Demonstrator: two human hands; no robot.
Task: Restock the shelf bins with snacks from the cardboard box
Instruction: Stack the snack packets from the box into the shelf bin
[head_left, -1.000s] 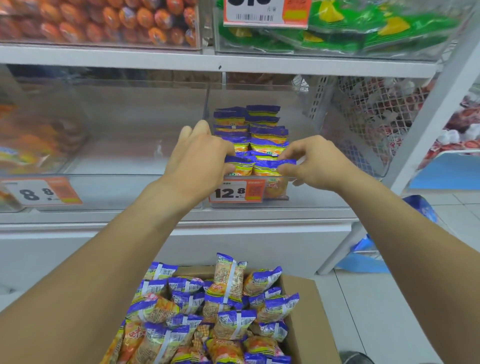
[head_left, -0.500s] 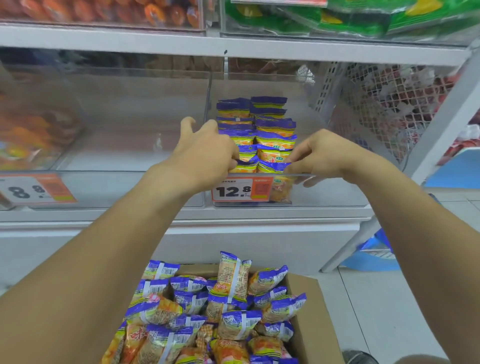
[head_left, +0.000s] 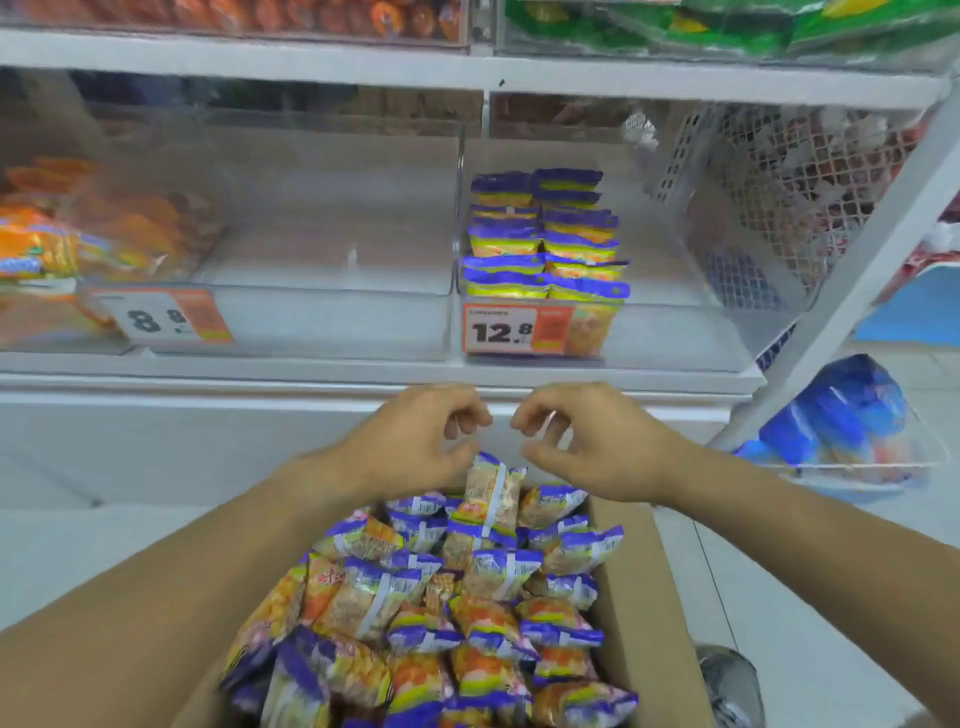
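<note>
A cardboard box below me is piled with purple and orange snack packets. On the shelf, a clear bin with a 12.8 price tag holds two neat rows of the same packets on its left side. My left hand and my right hand hover side by side just above the box's far end, fingers loosely curled, holding nothing. One upright packet stands right below them.
A clear bin tagged 8.8 sits to the left, with orange packets beyond it. A white mesh basket hangs at the right. Blue bags lie on the floor by the shelf post.
Both hands let go of the packets in the 12.8 bin and dropped down to just above the box. The camera tilted down.
</note>
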